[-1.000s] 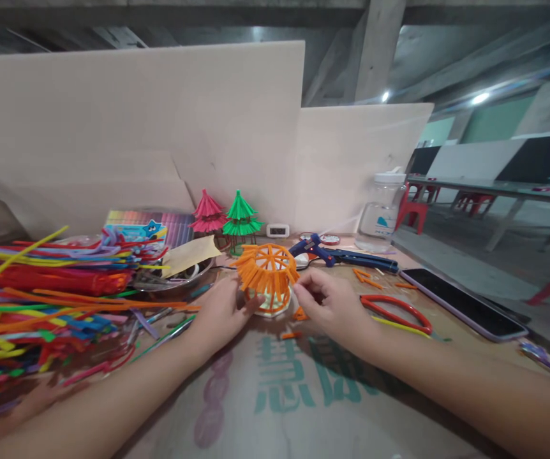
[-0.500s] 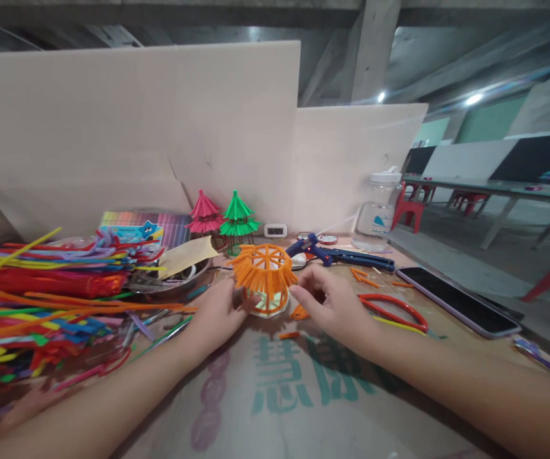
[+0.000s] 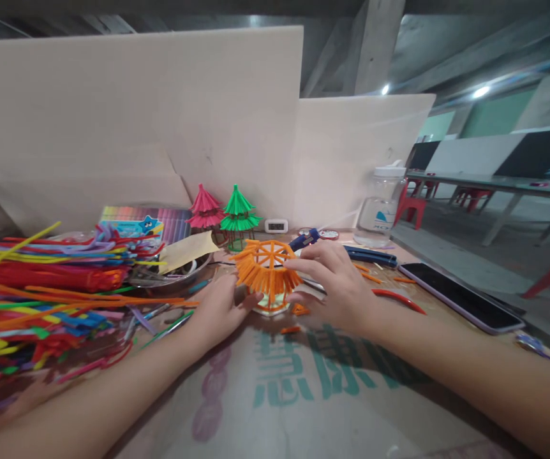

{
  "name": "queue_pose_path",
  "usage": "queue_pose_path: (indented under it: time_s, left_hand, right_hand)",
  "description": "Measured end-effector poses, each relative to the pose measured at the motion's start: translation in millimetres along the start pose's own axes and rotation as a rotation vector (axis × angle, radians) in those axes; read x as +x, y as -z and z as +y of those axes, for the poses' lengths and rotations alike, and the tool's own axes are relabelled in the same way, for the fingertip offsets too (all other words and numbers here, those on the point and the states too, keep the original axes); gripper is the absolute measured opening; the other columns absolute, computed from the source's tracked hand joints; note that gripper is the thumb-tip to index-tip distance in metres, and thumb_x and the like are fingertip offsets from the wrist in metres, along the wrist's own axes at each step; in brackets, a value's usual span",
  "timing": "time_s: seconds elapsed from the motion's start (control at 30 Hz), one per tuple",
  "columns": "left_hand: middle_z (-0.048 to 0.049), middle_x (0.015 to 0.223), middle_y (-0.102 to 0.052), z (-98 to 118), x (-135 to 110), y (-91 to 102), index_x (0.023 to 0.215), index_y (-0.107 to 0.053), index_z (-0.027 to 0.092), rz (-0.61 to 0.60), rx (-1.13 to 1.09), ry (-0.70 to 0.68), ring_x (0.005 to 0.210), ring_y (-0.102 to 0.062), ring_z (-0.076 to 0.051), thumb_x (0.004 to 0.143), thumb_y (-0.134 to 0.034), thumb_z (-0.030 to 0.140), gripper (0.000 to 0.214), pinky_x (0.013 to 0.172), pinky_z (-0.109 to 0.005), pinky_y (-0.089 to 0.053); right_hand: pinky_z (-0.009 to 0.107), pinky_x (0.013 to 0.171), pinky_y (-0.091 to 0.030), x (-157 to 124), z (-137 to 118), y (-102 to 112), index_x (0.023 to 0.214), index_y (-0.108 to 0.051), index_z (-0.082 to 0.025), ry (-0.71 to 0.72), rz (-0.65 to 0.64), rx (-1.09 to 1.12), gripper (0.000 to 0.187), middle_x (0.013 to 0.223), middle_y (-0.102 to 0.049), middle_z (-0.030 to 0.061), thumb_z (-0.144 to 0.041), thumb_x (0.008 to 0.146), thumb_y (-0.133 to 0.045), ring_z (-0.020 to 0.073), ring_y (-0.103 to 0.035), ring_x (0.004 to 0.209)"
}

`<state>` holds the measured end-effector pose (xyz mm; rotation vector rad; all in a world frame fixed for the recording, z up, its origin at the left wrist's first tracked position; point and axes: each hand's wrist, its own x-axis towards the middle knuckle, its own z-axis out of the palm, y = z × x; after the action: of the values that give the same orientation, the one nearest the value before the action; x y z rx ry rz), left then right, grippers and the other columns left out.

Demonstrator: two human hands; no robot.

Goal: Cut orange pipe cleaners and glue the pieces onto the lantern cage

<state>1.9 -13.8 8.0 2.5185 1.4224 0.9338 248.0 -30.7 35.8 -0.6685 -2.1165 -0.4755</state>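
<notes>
An orange pipe-cleaner model (image 3: 270, 277) stands upright on the table, with a spoked ring on top, a fringe of short stems slanting outward and a pale base below. My left hand (image 3: 220, 310) is closed on its lower left side, thumb in front; the other fingers are partly hidden behind it. Beside the model's right edge is my right hand (image 3: 339, 280), fingers curved and apart with nothing visible between them. Whether its fingertips touch the fringe I cannot tell. Orange scraps (image 3: 300, 309) lie between the model and my right hand.
Loose coloured pipe cleaners (image 3: 45, 299) pile up on the left. Behind stand a pink model (image 3: 204, 207), a green model (image 3: 237, 210) and a small clock (image 3: 275, 226). A blue glue gun (image 3: 305, 239), a water bottle (image 3: 380, 207) and a phone (image 3: 461, 296) are farther right.
My right hand has lifted and spread its fingers, now covering much of the glue gun. My left hand stays at the model. The view has shifted slightly.
</notes>
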Motion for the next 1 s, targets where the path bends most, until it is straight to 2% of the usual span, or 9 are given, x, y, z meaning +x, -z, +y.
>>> queue_pose_path:
  time_s: [0.33, 0.5, 0.7, 0.77, 0.9, 1.0]
  left_hand:
    - [-0.0127, 0.108, -0.070, 1.7, -0.8, -0.2, 0.107, -0.062, 0.017, 0.004, 0.019, -0.011, 0.103, -0.064, -0.031, 0.085, -0.053, 0.038, 0.033, 0.086, -0.039, -0.050]
    - [-0.0142, 0.113, -0.068, 1.4, 0.2, -0.2, 0.112, -0.062, 0.016, -0.016, 0.027, -0.021, 0.105, -0.064, -0.032, 0.086, -0.052, 0.040, 0.037, 0.087, -0.041, -0.050]
    - [-0.0144, 0.116, -0.068, 2.3, -1.3, 0.0, 0.116, -0.061, 0.017, 0.008, -0.001, -0.014, 0.108, -0.063, -0.033, 0.085, -0.054, 0.042, 0.041, 0.090, -0.041, -0.049]
    - [-0.0138, 0.113, -0.069, 3.1, -1.3, 0.4, 0.114, -0.062, 0.017, 0.006, -0.005, -0.011, 0.106, -0.064, -0.032, 0.085, -0.054, 0.042, 0.039, 0.088, -0.040, -0.050]
    - [-0.0118, 0.108, -0.070, 4.7, -0.6, 1.4, 0.111, -0.063, 0.018, -0.013, -0.021, -0.028, 0.101, -0.065, -0.030, 0.085, -0.052, 0.040, 0.036, 0.086, -0.039, -0.051]
    - [-0.0127, 0.106, -0.071, 5.5, 0.0, 2.1, 0.108, -0.064, 0.017, -0.013, -0.040, -0.003, 0.100, -0.065, -0.031, 0.085, -0.052, 0.043, 0.037, 0.085, -0.039, -0.051]
  right_hand:
    - [0.050, 0.103, -0.038, 2.6, -2.1, 0.6, 0.114, -0.061, -0.023, 0.024, 0.003, 0.025, 0.029, 0.114, -0.061, 0.0103, -0.039, 0.089, -0.062, 0.0254, -0.055, 0.110]
    - [0.049, 0.105, -0.037, 2.3, -3.0, 0.0, 0.108, -0.062, -0.021, 0.014, -0.007, 0.000, 0.022, 0.113, -0.062, 0.0107, -0.034, 0.090, -0.062, 0.0249, -0.055, 0.109]
    - [0.048, 0.100, -0.041, 4.3, -5.1, -0.5, 0.106, -0.062, -0.022, -0.032, -0.014, 0.011, 0.019, 0.111, -0.063, 0.0104, -0.032, 0.090, -0.062, 0.0261, -0.055, 0.108]
    - [0.048, 0.099, -0.042, 3.8, -4.4, -1.6, 0.109, -0.061, -0.022, -0.046, -0.015, 0.023, 0.023, 0.111, -0.063, 0.0106, -0.034, 0.089, -0.063, 0.0264, -0.055, 0.108]
    - [0.047, 0.100, -0.042, 1.7, -3.5, -3.1, 0.122, -0.055, -0.022, -0.016, 0.041, 0.070, 0.043, 0.113, -0.062, 0.0116, -0.045, 0.087, -0.063, 0.0269, -0.056, 0.108]
    - [0.046, 0.099, -0.043, 1.9, -2.2, -0.2, 0.124, -0.053, -0.023, -0.016, 0.077, 0.116, 0.043, 0.114, -0.062, 0.0113, -0.045, 0.088, -0.062, 0.0266, -0.056, 0.110]
